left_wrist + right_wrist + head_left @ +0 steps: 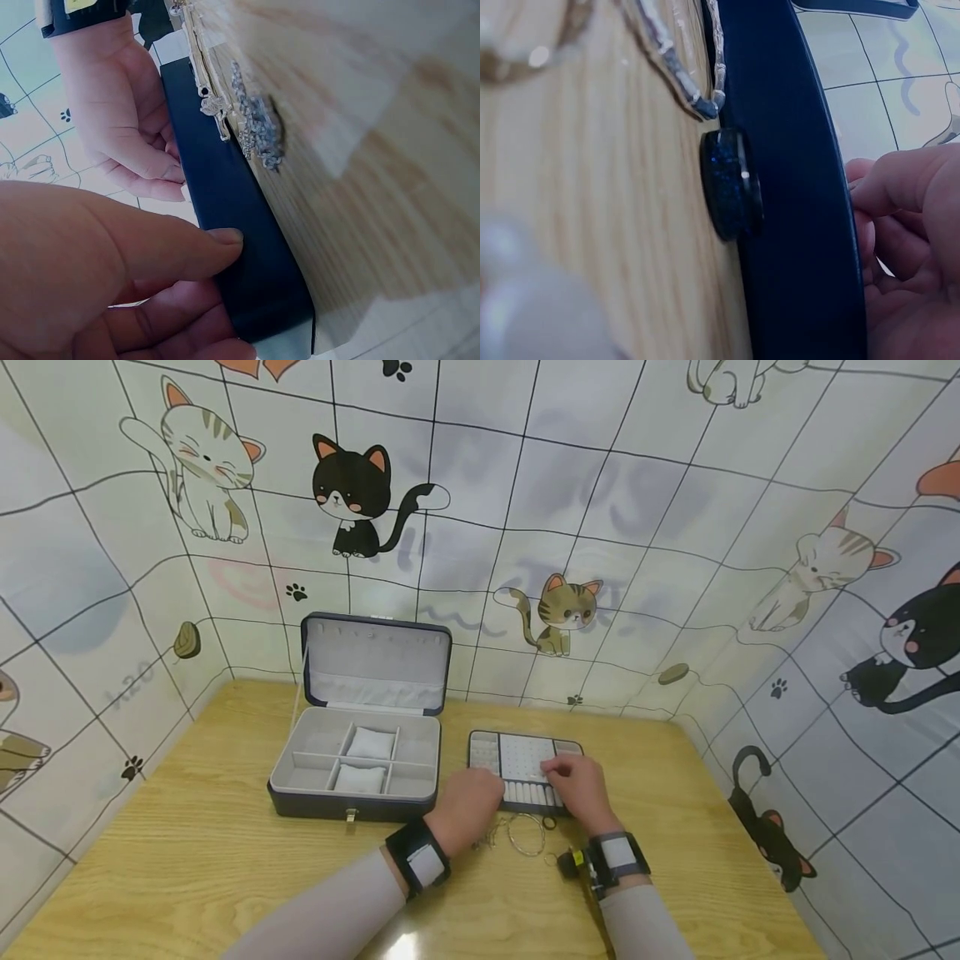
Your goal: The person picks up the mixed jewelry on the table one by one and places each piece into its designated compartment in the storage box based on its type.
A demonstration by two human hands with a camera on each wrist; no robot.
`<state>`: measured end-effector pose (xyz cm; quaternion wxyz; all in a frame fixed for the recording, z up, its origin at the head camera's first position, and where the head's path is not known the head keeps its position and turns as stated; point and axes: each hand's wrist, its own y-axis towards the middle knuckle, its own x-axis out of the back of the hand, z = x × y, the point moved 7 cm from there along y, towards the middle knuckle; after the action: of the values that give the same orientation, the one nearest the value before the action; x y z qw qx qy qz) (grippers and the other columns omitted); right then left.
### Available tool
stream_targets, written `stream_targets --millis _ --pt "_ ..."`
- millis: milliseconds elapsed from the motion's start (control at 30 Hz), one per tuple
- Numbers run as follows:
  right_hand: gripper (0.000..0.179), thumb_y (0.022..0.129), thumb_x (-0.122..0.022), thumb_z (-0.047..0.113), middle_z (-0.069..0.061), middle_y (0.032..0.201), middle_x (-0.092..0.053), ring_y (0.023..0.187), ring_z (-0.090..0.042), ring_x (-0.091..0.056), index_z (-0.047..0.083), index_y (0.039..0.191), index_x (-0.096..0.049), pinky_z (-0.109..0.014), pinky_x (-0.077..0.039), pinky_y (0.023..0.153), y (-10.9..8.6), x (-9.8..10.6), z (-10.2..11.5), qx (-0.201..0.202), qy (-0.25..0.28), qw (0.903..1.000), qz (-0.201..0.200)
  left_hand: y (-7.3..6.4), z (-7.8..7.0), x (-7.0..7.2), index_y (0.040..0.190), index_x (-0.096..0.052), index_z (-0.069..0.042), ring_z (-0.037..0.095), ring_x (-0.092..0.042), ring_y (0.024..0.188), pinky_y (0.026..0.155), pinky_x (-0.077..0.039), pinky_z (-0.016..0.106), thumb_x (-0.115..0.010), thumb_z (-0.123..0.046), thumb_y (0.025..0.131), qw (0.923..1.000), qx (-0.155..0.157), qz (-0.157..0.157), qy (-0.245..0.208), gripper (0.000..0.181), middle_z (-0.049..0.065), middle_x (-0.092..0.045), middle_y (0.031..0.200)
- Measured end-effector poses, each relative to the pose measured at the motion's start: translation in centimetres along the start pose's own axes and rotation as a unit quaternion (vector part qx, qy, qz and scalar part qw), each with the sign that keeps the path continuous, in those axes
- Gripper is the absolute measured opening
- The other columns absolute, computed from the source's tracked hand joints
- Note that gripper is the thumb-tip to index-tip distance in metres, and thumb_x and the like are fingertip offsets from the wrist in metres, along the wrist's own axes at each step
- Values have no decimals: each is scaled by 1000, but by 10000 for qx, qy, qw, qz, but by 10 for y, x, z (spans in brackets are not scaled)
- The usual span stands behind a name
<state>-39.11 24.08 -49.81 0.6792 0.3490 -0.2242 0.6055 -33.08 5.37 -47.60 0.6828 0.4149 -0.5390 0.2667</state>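
My left hand (468,806) grips the near left side of a dark jewelry tray (528,753), thumb pressed on its outer wall and fingers curled in over the edge in the left wrist view. Over the tray's pale dotted panel, my right hand (583,787) pinches a tiny light-coloured item between thumb and forefinger; its kind I cannot tell. White ring rolls (525,792) run along the tray's front section. Just before the tray lie a bangle (510,835) and a dark glittery ring (724,184). A silvery chain-like cluster (260,131) lies beside the tray wall.
Left of the tray stands an open jewelry box (322,803), its lid (375,664) raised and two white cushions (360,778) in its compartments. Rounded pearly pieces (540,300) blur close to the right wrist camera. A cat-print cloth (480,552) lines the walls behind the wooden table (187,827).
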Motion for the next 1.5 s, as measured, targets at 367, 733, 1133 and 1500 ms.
stream_targets --millis 367,733,1133,1500 --pt "15 90 -72 3 -10 112 -80 107 -28 -70 12 94 -82 -48 -57 93 0 -1 1 -13 45 10000 79 0 0 2 84 -75 -19 13 -63 66 53 -52 31 -78 -16 91 9999 -14 -120 -31 8 -2 -71 76" --pt "16 90 -68 2 -10 107 -78 103 -27 -69 10 94 -81 -46 -57 91 1 -4 0 41 -10 9999 152 0 0 0 83 -75 -20 13 -64 66 50 -51 31 -78 -16 91 9998 -26 -179 98 10 -3 -70 75" --pt "14 87 -77 4 -7 104 -79 95 -22 -70 13 96 -82 -44 -59 88 1 -3 5 365 -136 9990 204 0 2 2 86 -76 -19 13 -63 67 53 -52 31 -78 -18 92 10000 89 -18 11 6 -2 -71 77" --pt "19 87 -75 0 -5 101 -81 91 -20 -68 15 94 -83 -36 -56 80 0 -1 7 476 -366 9979 232 0 2 0 86 -76 -19 13 -64 68 52 -52 31 -77 -19 93 10000 30 -91 9 7 -2 -71 77"
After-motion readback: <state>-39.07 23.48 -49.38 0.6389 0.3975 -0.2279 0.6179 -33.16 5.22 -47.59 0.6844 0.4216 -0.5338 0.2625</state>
